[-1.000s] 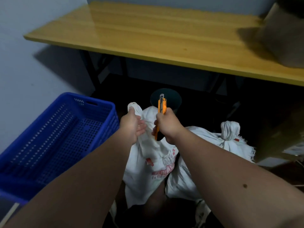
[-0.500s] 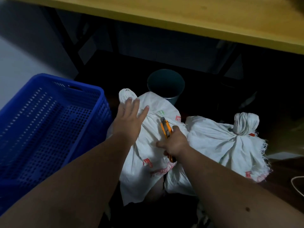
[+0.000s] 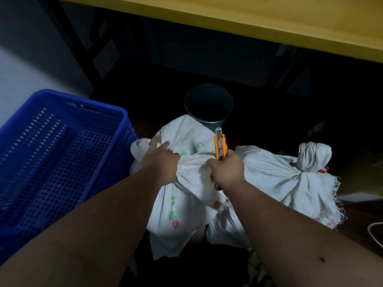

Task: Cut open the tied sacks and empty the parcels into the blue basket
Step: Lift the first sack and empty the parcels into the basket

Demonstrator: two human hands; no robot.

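— Left hand (image 3: pixel 160 160)?
— Palm down, fingers gripping the white woven sack (image 3: pixel 186 183) beside the blue plastic basket (image 3: pixel 62 154).
— Right hand (image 3: pixel 227 172)?
— Fisted around an orange utility knife (image 3: pixel 220 147), tip upward, over the sack.

Two bare forearms and hands, no sleeves or gloves

The left hand (image 3: pixel 160 162) shows no ring or watch; the right hand (image 3: pixel 227 172) likewise; the right forearm carries one small dark mole near the elbow.
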